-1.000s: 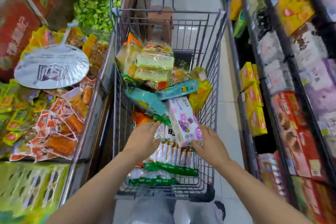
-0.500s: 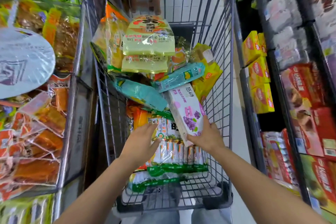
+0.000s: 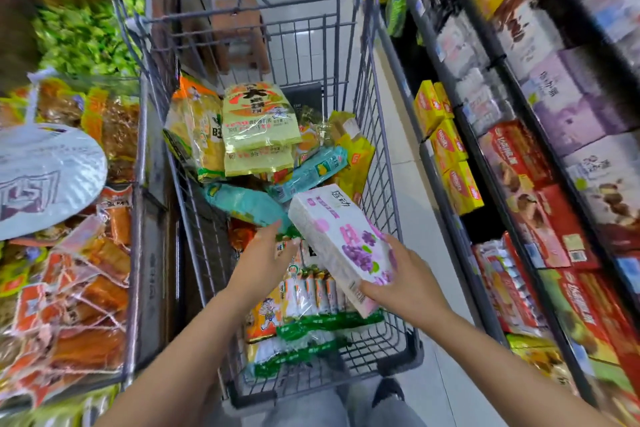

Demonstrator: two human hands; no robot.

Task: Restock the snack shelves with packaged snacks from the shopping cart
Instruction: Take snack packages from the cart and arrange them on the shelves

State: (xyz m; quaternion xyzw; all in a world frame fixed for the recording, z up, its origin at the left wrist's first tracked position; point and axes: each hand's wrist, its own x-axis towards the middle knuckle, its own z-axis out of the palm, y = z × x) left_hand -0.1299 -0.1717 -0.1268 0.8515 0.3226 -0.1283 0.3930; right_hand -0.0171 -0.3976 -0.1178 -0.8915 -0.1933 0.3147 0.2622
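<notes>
Two hands are at work over the shopping cart (image 3: 375,135): our right hand (image 3: 403,282) grips the near end of a white box printed with purple grapes (image 3: 341,241), thumb on its face and the other digits curled beneath, tilting it up out of the load, most likely so it can swing toward the shelves on our right (image 3: 519,163). Our left hand (image 3: 265,255) is spread open, palm down, fingertips close to the box's far corner; we cannot tell whether they touch it, and we judge it is steadying the packs below. That one box sits above the cart's near right corner, over two green-banded multipacks of small bottles (image 3: 311,308). Toward the far end lie two teal packets (image 3: 308,172) and two pale green rice-cracker bags (image 3: 258,120), stacked. On the shelf, three yellow boxes (image 3: 446,146) show.
</notes>
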